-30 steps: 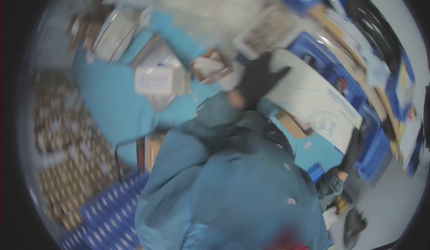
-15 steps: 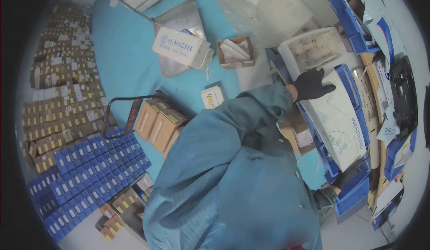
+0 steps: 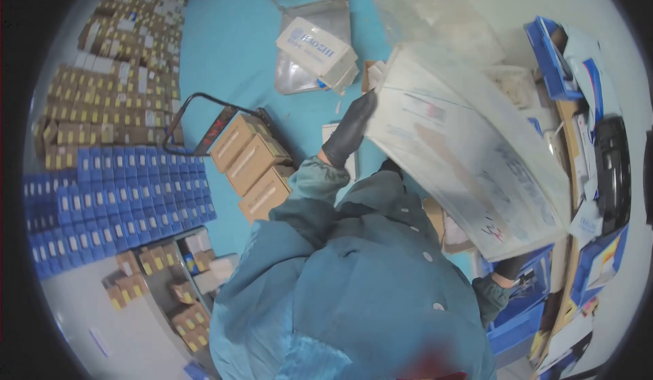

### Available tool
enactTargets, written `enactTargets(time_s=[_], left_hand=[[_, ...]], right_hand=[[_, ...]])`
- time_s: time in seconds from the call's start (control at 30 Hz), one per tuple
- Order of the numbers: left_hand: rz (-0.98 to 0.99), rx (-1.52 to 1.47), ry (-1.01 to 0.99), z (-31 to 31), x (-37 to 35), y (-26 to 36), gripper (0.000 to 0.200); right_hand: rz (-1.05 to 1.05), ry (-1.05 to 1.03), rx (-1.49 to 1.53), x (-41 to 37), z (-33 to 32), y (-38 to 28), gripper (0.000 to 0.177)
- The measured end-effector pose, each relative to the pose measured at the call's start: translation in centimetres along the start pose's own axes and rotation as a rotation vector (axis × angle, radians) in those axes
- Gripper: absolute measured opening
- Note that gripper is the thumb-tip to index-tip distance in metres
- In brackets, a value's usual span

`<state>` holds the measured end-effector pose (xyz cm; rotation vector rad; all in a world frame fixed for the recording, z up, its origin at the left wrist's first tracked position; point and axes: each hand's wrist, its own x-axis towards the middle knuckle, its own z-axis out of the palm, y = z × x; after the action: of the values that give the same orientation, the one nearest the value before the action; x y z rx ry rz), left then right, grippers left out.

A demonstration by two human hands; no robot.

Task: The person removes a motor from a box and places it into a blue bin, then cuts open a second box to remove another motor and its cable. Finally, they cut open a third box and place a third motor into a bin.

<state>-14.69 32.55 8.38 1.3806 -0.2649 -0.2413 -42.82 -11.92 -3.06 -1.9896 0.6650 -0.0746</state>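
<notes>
A large white box [image 3: 469, 149] with blurred lettering, partly readable as WESTWIND, is raised and tilted in front of my body. My left hand [image 3: 350, 129], in a black glove, grips its left edge. At the box's lower right end, my right hand [image 3: 513, 266], also black-gloved, is at the edge with its fingers partly hidden behind the box. Below the right hand are blue plastic bins [image 3: 520, 332] on the bench side.
Brown cartons [image 3: 255, 166] sit on a black-handled cart at left. A HAOZHI carton [image 3: 316, 48] lies on a metal trolley [image 3: 289, 77]. Blue bins [image 3: 122, 183] and small boxes [image 3: 102, 101] are stacked along the left. A black case [image 3: 613, 169] stands at right.
The white box has been lifted off the blue bins and swung left and toward me. My left hand has moved left with its edge. The view has also shifted.
</notes>
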Motion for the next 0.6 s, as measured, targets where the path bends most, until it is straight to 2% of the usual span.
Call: enactTargets(time_s=[0.07,0.13,0.17,0.23,0.33,0.37,0.47,0.57,0.6], left_hand=[[0.011,0.110,0.079,-3.2,-2.1,-2.2,0.047],[-0.169,0.004,0.130,-6.9,-3.9,-5.8,0.048],[-0.208,-0.031,0.149,-7.3,-4.6,-5.6,0.049],[-0.271,-0.084,0.283,-6.8,-5.8,-2.5,0.050],[-0.384,-0.154,0.472,-8.5,-6.6,-1.0,0.053],[-0.383,-0.163,0.480,-9.8,-6.6,-1.5,0.053],[-0.356,-0.249,0.590,-14.0,-5.9,-3.1,0.047],[-0.362,-0.309,0.404,-19.6,-3.0,-3.2,0.059],[-0.405,-0.310,0.440,-21.2,-1.6,-3.4,0.060]], right_hand=[[0.014,0.039,0.344,2.9,3.1,-5.3,0.064],[-0.140,0.082,-0.092,4.7,5.8,-9.6,0.049],[-0.189,0.091,-0.207,5.4,6.7,-11.5,0.046],[-0.328,-0.080,-0.163,6.7,8.8,-15.7,0.047],[-0.505,-0.343,-0.084,8.2,12.8,-22.0,0.048],[-0.510,-0.351,-0.092,8.7,14.1,-23.4,0.048],[-0.412,-0.558,-0.147,11.2,17.8,-27.2,0.041],[-0.483,-0.695,-0.132,14.6,22.2,-28.8,0.042],[-0.269,-0.724,-0.156,16.1,23.5,-27.8,0.043]])
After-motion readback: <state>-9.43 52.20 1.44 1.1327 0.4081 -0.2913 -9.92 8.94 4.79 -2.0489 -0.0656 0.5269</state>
